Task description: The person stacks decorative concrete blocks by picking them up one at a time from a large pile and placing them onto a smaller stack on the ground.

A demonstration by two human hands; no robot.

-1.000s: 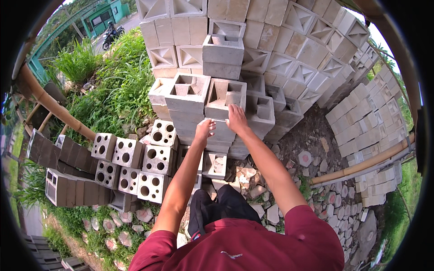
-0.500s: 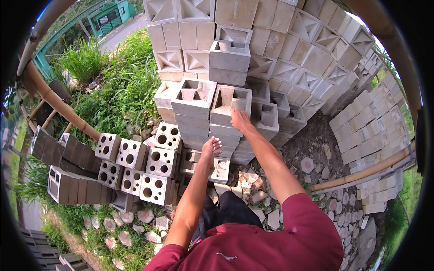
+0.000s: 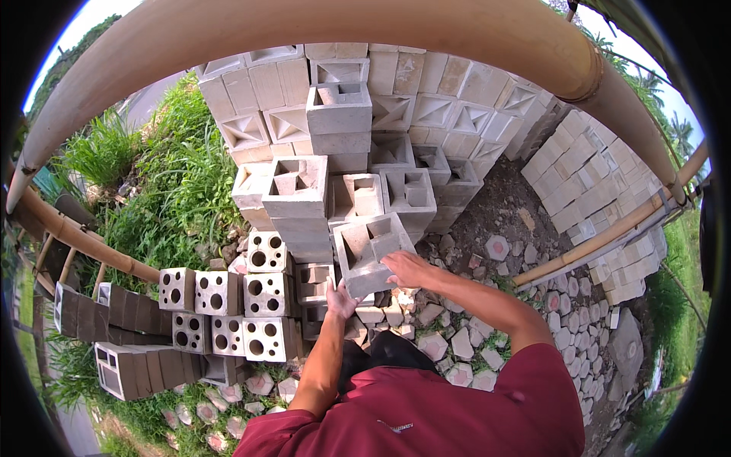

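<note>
A grey hollow concrete block [image 3: 371, 250] is tilted in front of me, off the stacks, with its open cells facing up. My right hand [image 3: 406, 270] grips its near right wall, the fingers curled over the edge. My left hand [image 3: 341, 299] presses against its lower left corner, with some of its fingers hidden by the block. Just behind, a lower block [image 3: 356, 196] tops one column. A taller stack's top block [image 3: 295, 186] stands to its left, and another hollow block [image 3: 409, 190] to its right.
Blocks with round holes [image 3: 265, 297] are piled at left. A wall of patterned vent blocks [image 3: 392, 113] rises behind. Bamboo poles [image 3: 343, 27] cross overhead and at both sides. Broken pavers [image 3: 432, 346] and rubble cover the ground by my legs; grass [image 3: 190, 145] grows at left.
The concrete block has come off its column and moved toward me, tilting. My right hand came along with it, and my left hand, free before, is now on its lower corner.
</note>
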